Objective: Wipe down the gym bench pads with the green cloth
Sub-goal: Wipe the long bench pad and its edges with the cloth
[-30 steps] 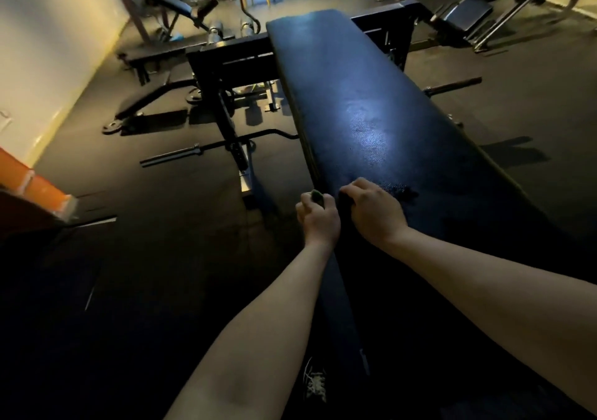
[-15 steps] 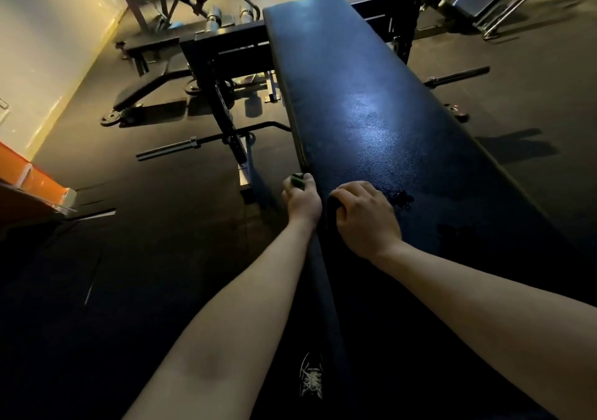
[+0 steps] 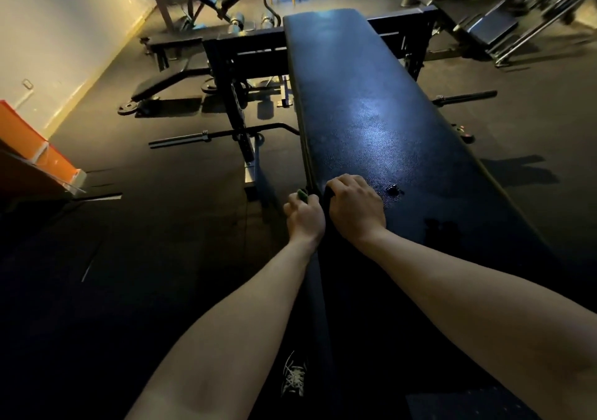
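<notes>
A long black bench pad [image 3: 365, 106] runs away from me, glossy in its middle. My left hand [image 3: 303, 217] is a fist pressed against the pad's left side edge, and a small bit of the green cloth [image 3: 302, 194] shows above its fingers. My right hand [image 3: 355, 208] rests on top of the pad just beside it, fingers curled over the left edge. A small dark wet spot [image 3: 393, 190] lies on the pad to the right of my right hand.
A barbell [image 3: 206, 135] lies on the floor left of the bench, by a black rack post [image 3: 239, 122]. More benches stand at the back left and a machine at the back right. An orange box [image 3: 29, 148] sits at the far left. My shoe [image 3: 294, 377] is below.
Both hands have stayed together at the pad's left edge and slid a little forward along it; my view has shifted with them.
</notes>
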`<state>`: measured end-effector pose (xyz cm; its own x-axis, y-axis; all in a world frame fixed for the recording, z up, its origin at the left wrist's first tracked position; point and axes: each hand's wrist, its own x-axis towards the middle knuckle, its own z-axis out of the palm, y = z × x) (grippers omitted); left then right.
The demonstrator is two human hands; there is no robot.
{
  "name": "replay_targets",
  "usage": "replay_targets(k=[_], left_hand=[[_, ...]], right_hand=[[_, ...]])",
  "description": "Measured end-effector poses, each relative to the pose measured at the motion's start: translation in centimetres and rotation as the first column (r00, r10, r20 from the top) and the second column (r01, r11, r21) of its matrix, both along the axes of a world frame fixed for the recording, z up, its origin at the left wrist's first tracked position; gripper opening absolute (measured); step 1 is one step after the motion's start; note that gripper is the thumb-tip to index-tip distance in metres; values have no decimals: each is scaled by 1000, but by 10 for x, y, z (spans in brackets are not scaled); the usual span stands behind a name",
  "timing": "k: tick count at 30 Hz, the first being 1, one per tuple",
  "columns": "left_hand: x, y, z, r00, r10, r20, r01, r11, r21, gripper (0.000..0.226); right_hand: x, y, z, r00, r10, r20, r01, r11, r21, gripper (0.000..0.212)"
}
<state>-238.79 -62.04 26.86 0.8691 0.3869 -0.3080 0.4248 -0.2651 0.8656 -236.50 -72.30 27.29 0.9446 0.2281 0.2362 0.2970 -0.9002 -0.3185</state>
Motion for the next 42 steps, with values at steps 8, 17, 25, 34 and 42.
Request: replay_targets(k=[8, 17, 25, 34, 42], left_hand=[[-70, 1, -7, 994, -45, 100, 52, 996, -68, 21], [33, 13, 16, 978, 56, 201, -56, 998, -5, 37], [51, 1, 4, 989, -143, 48, 129, 969, 213, 37], [-19, -5, 10, 985, -165, 50, 148, 960, 238, 29], [-72, -6, 2, 986, -90, 140, 67, 985, 161, 18]], right_hand=[[-19, -10, -3, 999, 38, -13, -39, 996, -86, 41], [-12, -9, -4, 1000, 15, -18, -13, 994, 105, 35], [-9, -8, -7, 999, -32, 10, 30, 983, 184, 37], [-18, -9, -1, 995, -103, -10, 103, 970, 220, 24], [-26, -9, 2, 998, -67, -20, 69, 995, 74, 30]])
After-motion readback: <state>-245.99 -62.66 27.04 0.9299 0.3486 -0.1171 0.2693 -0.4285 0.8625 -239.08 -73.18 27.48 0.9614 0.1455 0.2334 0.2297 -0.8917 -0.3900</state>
